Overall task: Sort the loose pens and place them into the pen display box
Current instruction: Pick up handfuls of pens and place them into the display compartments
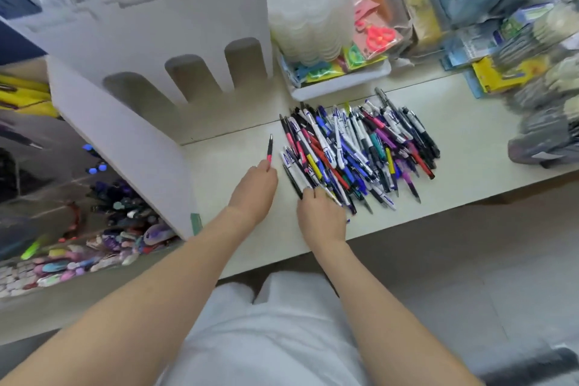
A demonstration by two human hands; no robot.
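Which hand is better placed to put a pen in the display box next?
Left: the left hand holds a pink pen nearer the display box; the right hand is at the pen pile.

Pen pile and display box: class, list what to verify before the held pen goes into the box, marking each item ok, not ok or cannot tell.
1. The left hand holds one pen only: ok, it pinches a pink and black pen.
2. That pen is clear of the pen pile: ok, it is apart from it.
3. The right hand has hold of a next pen: cannot tell; its fingers lie on the pile's near edge.
4. The display box shows its openings: ok, three arched cut-outs are visible.
5. Which compartment suits this pen: cannot tell.
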